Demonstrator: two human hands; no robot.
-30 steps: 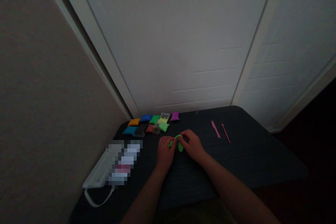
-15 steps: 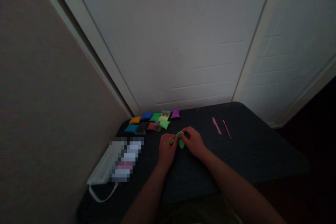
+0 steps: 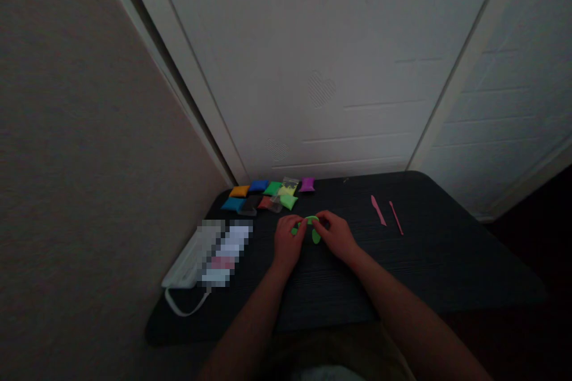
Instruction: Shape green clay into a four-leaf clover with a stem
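Panelling (image 3: 268, 41), pale and embossed, fills the top of the frame above a dark table (image 3: 326, 292), where a partly pixelated white object (image 3: 181, 274) with a strap lies at lower left. In the lower middle, the left hand (image 3: 288, 241) and the right hand (image 3: 337, 235) nearly meet, thumbs and fingers pressed together, while coloured packets (image 3: 273, 189) cluster left of them and a pink knife-shaped tool (image 3: 378, 211) and thinner pink stick (image 3: 395, 218) lie right. Between the hands, pinched by both, a curved green strip (image 3: 311, 219) sits just above a green oval piece (image 3: 316, 237).
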